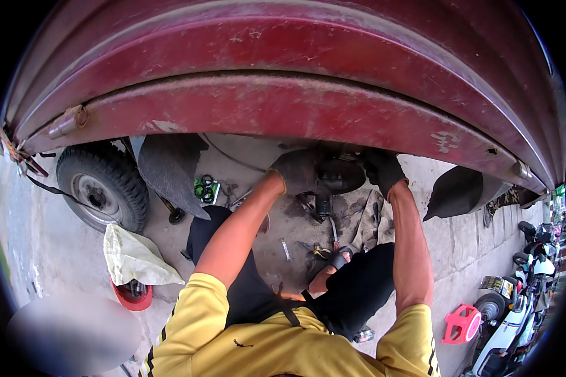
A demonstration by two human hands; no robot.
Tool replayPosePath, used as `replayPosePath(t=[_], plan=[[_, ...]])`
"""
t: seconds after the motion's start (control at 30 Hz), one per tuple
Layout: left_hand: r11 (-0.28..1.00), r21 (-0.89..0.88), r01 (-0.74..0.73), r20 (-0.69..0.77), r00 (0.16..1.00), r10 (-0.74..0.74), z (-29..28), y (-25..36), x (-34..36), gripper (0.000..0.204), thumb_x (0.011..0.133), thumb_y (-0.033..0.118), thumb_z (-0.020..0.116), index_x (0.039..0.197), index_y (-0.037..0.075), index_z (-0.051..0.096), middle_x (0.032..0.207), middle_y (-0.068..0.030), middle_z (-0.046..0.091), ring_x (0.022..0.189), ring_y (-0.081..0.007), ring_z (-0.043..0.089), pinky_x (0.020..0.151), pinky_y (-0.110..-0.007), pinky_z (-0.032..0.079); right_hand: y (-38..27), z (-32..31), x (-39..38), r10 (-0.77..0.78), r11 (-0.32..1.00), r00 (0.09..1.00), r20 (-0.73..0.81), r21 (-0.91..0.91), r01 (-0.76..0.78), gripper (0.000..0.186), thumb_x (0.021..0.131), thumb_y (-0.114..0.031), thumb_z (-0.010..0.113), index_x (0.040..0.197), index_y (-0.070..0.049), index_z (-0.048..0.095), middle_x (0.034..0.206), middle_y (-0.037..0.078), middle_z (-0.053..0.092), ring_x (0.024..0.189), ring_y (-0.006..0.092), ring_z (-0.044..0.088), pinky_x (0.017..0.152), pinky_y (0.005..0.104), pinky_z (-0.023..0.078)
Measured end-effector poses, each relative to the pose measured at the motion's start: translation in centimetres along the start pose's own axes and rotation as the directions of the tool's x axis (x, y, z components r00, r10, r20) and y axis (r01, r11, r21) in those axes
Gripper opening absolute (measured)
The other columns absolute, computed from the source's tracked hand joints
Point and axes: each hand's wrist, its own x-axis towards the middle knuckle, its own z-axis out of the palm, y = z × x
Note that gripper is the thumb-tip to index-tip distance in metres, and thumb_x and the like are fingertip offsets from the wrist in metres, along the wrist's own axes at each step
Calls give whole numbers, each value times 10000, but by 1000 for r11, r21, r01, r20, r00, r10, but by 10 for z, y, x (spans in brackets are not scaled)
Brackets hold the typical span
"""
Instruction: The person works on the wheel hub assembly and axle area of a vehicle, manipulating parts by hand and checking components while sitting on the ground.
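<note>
Both my hands wear dark gloves and reach under the tailboard of a dark red vehicle body. My left hand is closed on the left side of a dark round axle part. My right hand grips the same part's right side, partly hidden under the red edge. I sit on the ground in black trousers and a yellow shirt. Several hand tools lie on the greasy concrete between my knees.
A wheel with a black tyre stands at left beside a black mudflap. A red bowl under a pale cloth sits near my left leg. A second mudflap, a pink stool and parked scooters are on the right.
</note>
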Motion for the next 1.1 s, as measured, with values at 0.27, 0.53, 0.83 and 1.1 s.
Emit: replayPosePath(t=[0.27,0.53,0.83,1.1], plan=[[999,-17,29,46,999,-28,-11,10,0,795,591,342,807,1291,58,558,1262,-193,599,1156,-335,573,990,-381,443,9,3,-7,61,985,996,-61,165,-50,135,933,-273,558,922,-161,633,678,-32,544,514,66,424,452,230,291],[997,-72,41,67,997,-36,-10,12,1,799,578,340,817,1278,47,569,1244,-200,610,1145,-320,586,985,-368,445,15,-9,4,-499,390,848,177,-829,402,282,919,-207,529,1136,-52,621,930,105,640,797,206,603,667,325,462],[994,-108,-28,7,1000,29,-11,7,1,758,602,407,784,1258,78,597,1212,-204,623,1118,-318,597,974,-384,450,1,5,10,-565,142,793,228,-920,365,349,926,-225,489,1215,-65,602,1241,214,584,1168,370,527,998,433,397],[993,-85,-81,-26,997,79,-14,2,-2,749,609,414,778,1259,91,594,1203,-212,624,1103,-348,597,965,-399,455,-1,28,-8,-705,-126,652,279,-954,272,267,842,-178,568,1077,-81,650,1039,206,634,971,394,601,805,475,488]])
